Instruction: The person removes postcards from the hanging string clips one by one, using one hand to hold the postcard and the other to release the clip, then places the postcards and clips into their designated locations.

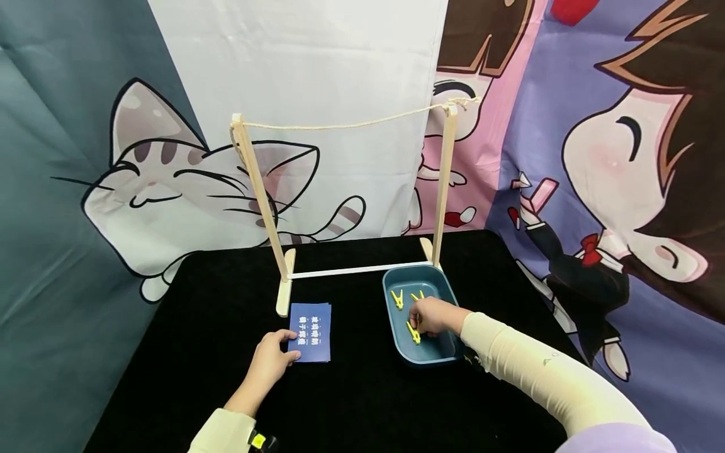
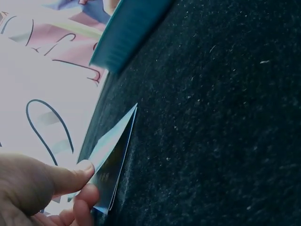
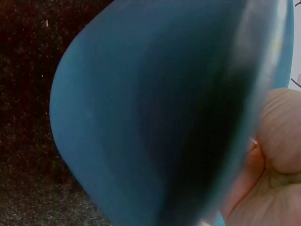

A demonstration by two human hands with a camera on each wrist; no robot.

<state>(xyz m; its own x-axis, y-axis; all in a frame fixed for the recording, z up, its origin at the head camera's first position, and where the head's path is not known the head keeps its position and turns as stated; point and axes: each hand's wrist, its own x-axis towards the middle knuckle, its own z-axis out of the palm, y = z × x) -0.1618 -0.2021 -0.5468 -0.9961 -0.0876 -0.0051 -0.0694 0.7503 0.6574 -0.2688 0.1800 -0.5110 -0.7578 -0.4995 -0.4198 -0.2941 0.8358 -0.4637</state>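
Observation:
In the head view my left hand [image 1: 266, 362] pinches the left edge of a blue card [image 1: 317, 330] with white writing, on top of a small stack. The left wrist view shows the thumb [image 2: 77, 175] on this card [image 2: 110, 139], its near side raised off the card beneath. My right hand [image 1: 435, 316] reaches into a blue tray [image 1: 391, 314], fingers bent down. Its fingertips are right at a yellow clothespin [image 1: 415, 335]; I cannot tell whether they grip it. In the right wrist view, the tray's wall [image 3: 108, 117] hides the right fingertips.
A second yellow clothespin [image 1: 398, 300] lies left in the tray, and another [image 1: 418, 295] shows just beyond the right hand. Behind stands a wooden frame [image 1: 262, 201] with a string [image 1: 340, 127] across its top and a white bar [image 1: 345, 271] low down. Black cloth [image 1: 351, 402] covers the table.

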